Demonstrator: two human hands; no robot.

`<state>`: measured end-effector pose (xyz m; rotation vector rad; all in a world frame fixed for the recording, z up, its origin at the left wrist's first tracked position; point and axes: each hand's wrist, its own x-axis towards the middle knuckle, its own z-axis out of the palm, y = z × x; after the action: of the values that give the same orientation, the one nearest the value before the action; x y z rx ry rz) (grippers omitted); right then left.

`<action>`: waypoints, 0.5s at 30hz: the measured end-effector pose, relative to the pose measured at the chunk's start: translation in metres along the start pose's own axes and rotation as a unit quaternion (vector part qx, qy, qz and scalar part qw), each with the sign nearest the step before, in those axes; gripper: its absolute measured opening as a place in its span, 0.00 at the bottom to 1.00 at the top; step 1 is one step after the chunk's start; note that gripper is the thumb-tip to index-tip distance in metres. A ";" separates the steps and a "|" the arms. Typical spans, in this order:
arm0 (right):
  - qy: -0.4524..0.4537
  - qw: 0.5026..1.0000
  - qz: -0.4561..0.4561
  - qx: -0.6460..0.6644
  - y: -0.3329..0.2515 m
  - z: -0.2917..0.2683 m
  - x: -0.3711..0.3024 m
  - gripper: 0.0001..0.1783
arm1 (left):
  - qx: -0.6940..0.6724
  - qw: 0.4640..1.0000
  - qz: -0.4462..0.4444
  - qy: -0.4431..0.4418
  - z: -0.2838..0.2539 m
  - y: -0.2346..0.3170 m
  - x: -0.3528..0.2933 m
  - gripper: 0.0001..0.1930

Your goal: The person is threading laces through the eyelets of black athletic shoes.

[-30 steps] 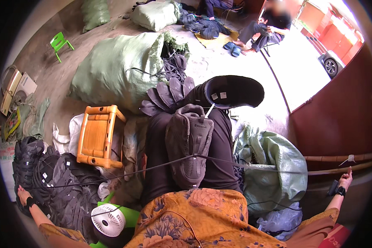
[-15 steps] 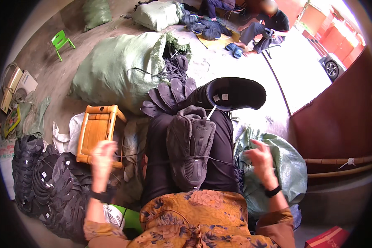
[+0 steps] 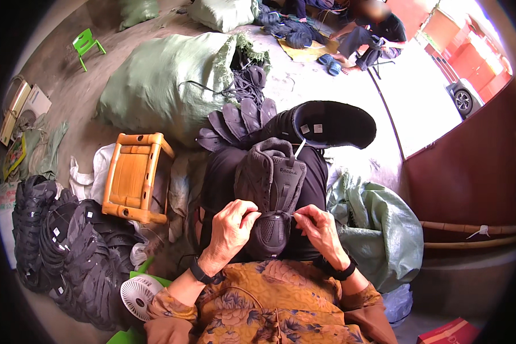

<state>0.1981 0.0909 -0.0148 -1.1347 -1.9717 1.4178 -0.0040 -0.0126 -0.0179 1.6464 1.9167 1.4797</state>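
A dark grey shoe (image 3: 272, 178) lies across my lap, toe toward me, with a small white strip sticking up from its collar. A thin dark shoelace (image 3: 276, 214) crosses above its toe. On the shoe's left side, my left hand (image 3: 232, 228) is closed, thumb and forefinger pinching the lace. My right hand (image 3: 322, 232) pinches the lace in the same way on the right side. Just beyond my knees, several dark shoe pieces (image 3: 243, 121) lie fanned out beside an upturned, hollow dark shoe upper (image 3: 338, 123).
A bamboo stool (image 3: 133, 178) stands left, beside a heap of black shoe uppers (image 3: 77, 252) and a small white fan (image 3: 139, 295). A large pale green sack (image 3: 166, 86) lies ahead, a green sack (image 3: 378, 229) at right. Another person (image 3: 375, 34) sits far right.
Both hands, spread wide at either side before, have come inward to the shoe's toe. The lace stretched out to the sides before; now it is gathered close to the shoe.
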 end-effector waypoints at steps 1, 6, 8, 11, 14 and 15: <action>-0.014 1.000 0.002 -0.012 -0.001 0.001 0.001 0.08 | 0.004 1.000 -0.007 -0.004 -0.001 0.000 -0.002 0.08; 0.020 0.999 -0.014 -0.045 -0.006 0.010 0.002 0.07 | 0.025 1.000 0.006 0.014 -0.001 0.004 -0.006 0.08; 0.077 0.970 -0.150 -0.175 0.001 0.012 0.003 0.05 | 0.029 0.999 0.004 0.016 -0.002 0.004 -0.007 0.08; 0.128 0.896 -0.239 -0.351 -0.005 0.022 -0.004 0.05 | 0.035 0.999 0.011 0.016 -0.002 0.006 -0.006 0.07; 0.083 0.871 -0.250 -0.414 -0.005 0.030 0.000 0.06 | 0.054 0.998 0.016 0.019 -0.003 0.007 -0.006 0.06; 0.082 0.871 -0.251 -0.414 -0.005 0.029 0.004 0.06 | 0.058 0.998 0.012 0.024 -0.004 0.006 -0.006 0.05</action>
<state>0.1727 0.0780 -0.0212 -0.8760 -2.5541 0.1677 -0.0010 -0.0203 -0.0136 1.7025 2.0520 1.4542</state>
